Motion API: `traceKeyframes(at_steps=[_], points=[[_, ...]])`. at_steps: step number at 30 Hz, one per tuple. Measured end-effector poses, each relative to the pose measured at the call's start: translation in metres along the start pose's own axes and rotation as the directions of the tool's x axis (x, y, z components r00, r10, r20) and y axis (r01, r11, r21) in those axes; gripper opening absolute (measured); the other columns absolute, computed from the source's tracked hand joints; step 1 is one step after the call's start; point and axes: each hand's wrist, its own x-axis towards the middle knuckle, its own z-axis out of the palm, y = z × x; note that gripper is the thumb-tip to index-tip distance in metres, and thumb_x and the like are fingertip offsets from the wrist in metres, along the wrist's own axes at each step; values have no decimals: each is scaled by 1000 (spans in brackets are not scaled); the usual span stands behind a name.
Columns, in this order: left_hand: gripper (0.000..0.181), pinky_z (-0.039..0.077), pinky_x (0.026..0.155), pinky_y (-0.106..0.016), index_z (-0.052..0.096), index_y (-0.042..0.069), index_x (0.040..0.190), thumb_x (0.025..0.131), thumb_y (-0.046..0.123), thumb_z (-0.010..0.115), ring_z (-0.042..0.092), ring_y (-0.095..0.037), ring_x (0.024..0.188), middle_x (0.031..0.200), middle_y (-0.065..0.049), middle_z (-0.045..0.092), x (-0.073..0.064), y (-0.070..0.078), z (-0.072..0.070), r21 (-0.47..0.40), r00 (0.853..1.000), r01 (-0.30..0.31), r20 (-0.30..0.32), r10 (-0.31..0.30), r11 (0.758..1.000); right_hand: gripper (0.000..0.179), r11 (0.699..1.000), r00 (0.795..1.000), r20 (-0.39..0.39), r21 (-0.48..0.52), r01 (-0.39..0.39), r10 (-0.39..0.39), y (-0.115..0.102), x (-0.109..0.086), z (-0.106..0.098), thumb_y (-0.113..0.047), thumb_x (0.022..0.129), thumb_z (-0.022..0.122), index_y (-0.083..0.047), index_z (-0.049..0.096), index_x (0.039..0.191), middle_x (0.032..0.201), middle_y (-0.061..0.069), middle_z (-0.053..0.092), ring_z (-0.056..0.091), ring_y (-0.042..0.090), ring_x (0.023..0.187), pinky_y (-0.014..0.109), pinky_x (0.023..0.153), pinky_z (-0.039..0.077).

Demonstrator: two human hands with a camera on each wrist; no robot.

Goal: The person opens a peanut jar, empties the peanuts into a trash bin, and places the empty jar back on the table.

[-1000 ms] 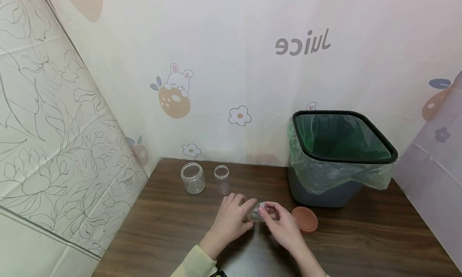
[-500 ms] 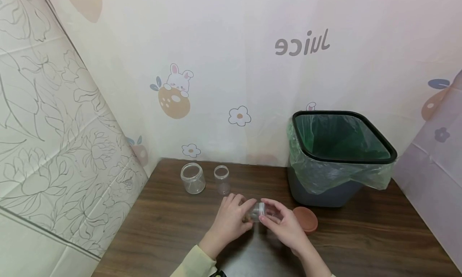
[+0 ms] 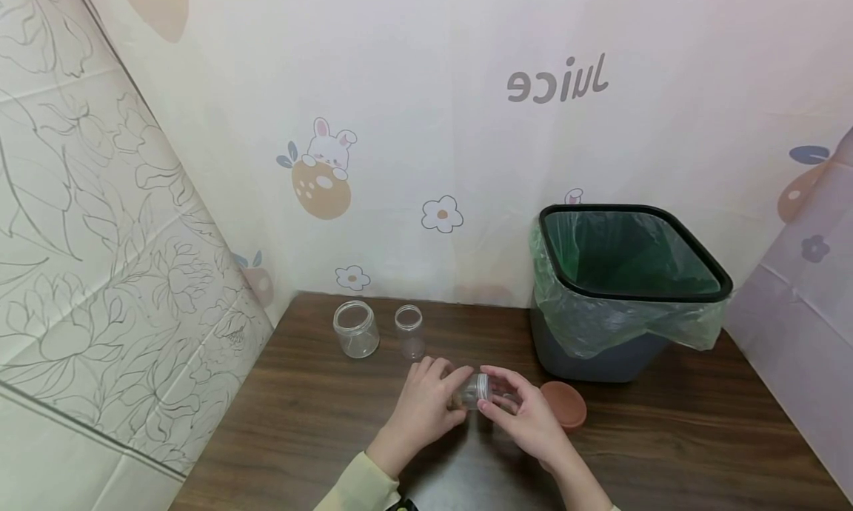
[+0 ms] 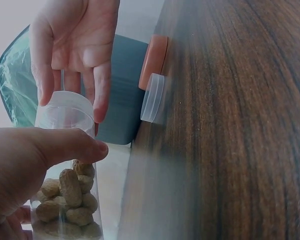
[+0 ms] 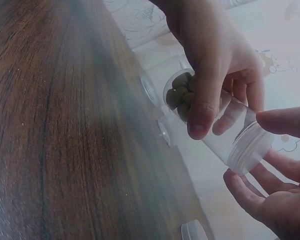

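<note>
My left hand [image 3: 429, 403] grips a clear jar [image 3: 472, 392] lying on its side above the table, its mouth end pointing right. Peanuts [image 4: 70, 200] fill the jar's bottom part, as the left wrist view shows. At the other end, my right hand [image 3: 523, 415] holds the translucent lid [image 5: 250, 150] of the jar between thumb and fingers. The lid sits on the jar's mouth. Beside the right hand, a brown-orange round lid [image 3: 563, 405] rests on the table, with another translucent lid [image 4: 152, 97] near it in the left wrist view.
Two open clear jars, a wide one [image 3: 358, 333] and a narrow one [image 3: 411, 337], stand at the table's back left. A dark bin [image 3: 593, 355] with a green liner stands at the back right. Printed cloth [image 3: 400, 126] hangs behind the wooden table [image 3: 300, 422].
Since a second ago my right hand has shifted its fingers around the lid, showing more of its rim. My left hand has kept its grip on the jar. The last half second shows hardly any movement.
</note>
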Motion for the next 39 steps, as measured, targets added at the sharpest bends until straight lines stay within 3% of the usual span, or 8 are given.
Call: traceKeyframes(at_steps=[10,32,39], points=[[69,48,84,-37,75,25,135,72,36,102,60,-19,98,111,2,70,0,0,0,-3,1000,2,-7,-2,1000,55,1000,1000,-2,-10,-11,11,-1,1,0,-15,97,84,-11,64,148,148,13,63,62,33,134,40,107,56],[68,48,83,-36,75,24,134,73,37,101,60,-19,97,110,2,70,1,0,-1,-7,1000,6,-4,-6,1000,61,1000,1000,-17,-15,-24,23,-1,2,0,-13,97,84,-7,59,152,154,14,61,61,32,135,31,102,57],[67,50,87,-39,75,24,135,75,37,101,61,-21,101,111,1,70,1,-1,-2,-16,1000,12,1,-11,1000,59,998,997,-52,-33,-57,55,-3,3,3,-27,101,81,-12,58,153,156,16,59,63,31,134,29,100,57]])
